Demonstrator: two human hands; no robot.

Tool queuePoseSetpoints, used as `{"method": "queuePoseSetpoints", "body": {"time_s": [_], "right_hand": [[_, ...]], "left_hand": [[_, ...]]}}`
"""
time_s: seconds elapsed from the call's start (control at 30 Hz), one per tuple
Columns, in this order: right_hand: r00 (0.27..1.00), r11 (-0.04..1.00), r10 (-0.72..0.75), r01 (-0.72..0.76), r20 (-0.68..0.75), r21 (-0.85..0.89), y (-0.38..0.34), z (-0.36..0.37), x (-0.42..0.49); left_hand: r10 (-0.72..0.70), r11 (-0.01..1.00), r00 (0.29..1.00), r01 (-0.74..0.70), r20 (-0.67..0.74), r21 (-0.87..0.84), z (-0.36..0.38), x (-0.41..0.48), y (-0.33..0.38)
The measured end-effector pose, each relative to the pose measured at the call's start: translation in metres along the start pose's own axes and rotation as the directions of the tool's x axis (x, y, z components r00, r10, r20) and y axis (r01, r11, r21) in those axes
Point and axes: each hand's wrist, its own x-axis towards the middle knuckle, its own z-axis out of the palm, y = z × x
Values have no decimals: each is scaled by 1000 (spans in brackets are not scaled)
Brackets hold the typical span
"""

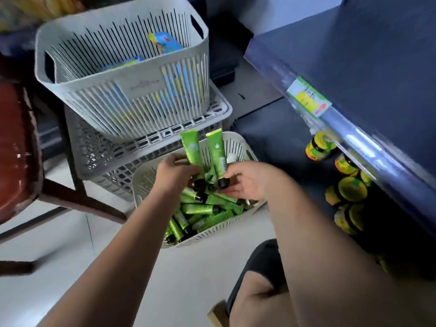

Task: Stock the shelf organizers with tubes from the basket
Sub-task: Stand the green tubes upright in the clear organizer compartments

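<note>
Pick step: left hand [175, 172] and right hand [245, 179] each clamp a green tube [192, 149], caps down, over basket [238, 143]. Next, I judge: carry to shelf [354, 67] at 2 o'clock; organizers not visible.

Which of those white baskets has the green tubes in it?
The low round basket nearest the person, under both hands. The tall slatted basket behind it holds blue packets instead.

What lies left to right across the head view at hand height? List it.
Brown chair → left hand → left green tube → right green tube → right hand → yellow-lidded jars.
</note>
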Motion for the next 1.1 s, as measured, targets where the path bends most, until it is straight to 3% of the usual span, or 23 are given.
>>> {"method": "queuePoseSetpoints", "body": {"time_s": [0.1, 0.2, 0.4, 0.5, 0.73, 1.1], "right_hand": [[986, 985, -161, 163, -40, 60, -9, -6, -27], [920, 933, -346, 358, -184, 32, -20, -13, -62], [662, 724, -683, 672, -309, -159, -38, -29, -181], [516, 602, -777, 776, -359, -187, -28, -49, -238], [331, 444, -689, 896, -645, -15, 24, -108, -357], [-35, 433, -557, 841, -830, -325, 147, -194, -521]], "left_hand": [[59, 997, 994, -55, 87, -45, 14, -27, 29], [121, 991, 979, -111, 162, -71, 34, -57, 60], [341, 940, 873, -309, 349, -146, 87, -126, 125], [415, 910, 799, -371, 436, -187, 125, -166, 151], [483, 847, 578, -499, 658, -183, 216, -281, 174], [407, 802, 231, -554, 884, -224, 347, -437, 156]]}}
